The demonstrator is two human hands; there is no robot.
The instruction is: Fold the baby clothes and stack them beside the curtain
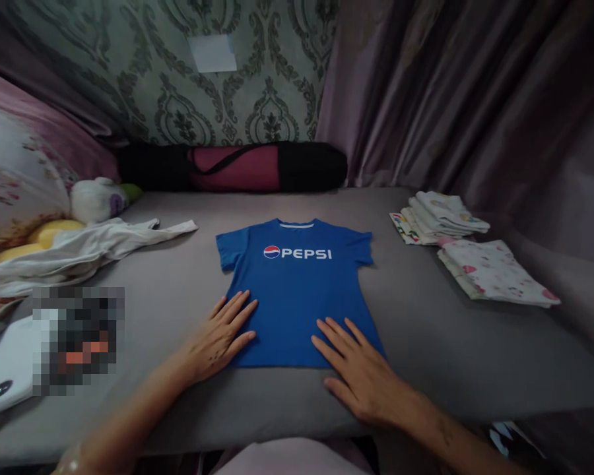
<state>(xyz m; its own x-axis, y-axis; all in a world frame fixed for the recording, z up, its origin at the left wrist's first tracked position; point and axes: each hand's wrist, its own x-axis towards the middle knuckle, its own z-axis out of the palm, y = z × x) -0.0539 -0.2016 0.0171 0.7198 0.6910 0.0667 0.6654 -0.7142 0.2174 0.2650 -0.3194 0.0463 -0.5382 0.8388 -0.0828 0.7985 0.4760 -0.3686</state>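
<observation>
A blue T-shirt (297, 297) with a white PEPSI print and a round logo lies spread flat, face up, its collar pointing away from me. My left hand (222, 333) rests on the shirt's lower left side, fingers extended and a little apart. On the lower right part, my right hand (354, 369) lies with its fingers spread over the fabric and its thumb just below the hem. Neither hand grips anything.
Two stacks of folded clothes, a back stack (440, 218) and a front stack (497, 270), sit on the grey bed surface (410, 343). At left are a crumpled pale garment (103, 247), a plush toy (96, 200) and a white device (14, 359). Behind lies a long black-and-maroon bag (237, 168).
</observation>
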